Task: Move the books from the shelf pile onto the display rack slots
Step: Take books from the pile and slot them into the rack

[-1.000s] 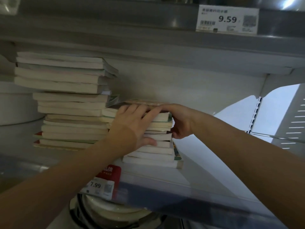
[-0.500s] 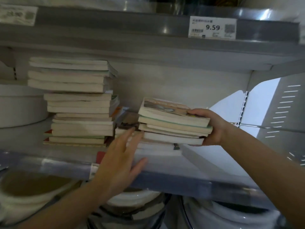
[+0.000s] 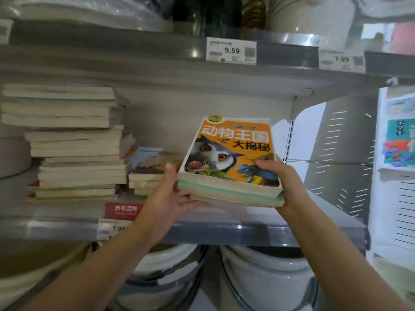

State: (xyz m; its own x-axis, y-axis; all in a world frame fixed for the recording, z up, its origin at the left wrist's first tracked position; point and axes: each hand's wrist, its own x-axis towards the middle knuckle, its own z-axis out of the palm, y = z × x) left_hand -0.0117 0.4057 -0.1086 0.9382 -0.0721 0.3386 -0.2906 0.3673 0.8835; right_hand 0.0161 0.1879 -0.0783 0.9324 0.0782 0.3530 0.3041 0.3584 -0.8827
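Hovering over the store shelf, book stack is clasped by left hand and right hand.

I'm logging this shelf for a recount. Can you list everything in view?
held books: about three, orange top cover, lifted before the shelf
tall pile: one, cream edges, shelf left
short pile: one, cream, beside tall pile
price tags: three, white, shelf rails
red label: one, red, above lower tag
tubs: several, white, under shelf
left hand: one, grips held books' left side
right hand: one, grips right side, thumb on cover
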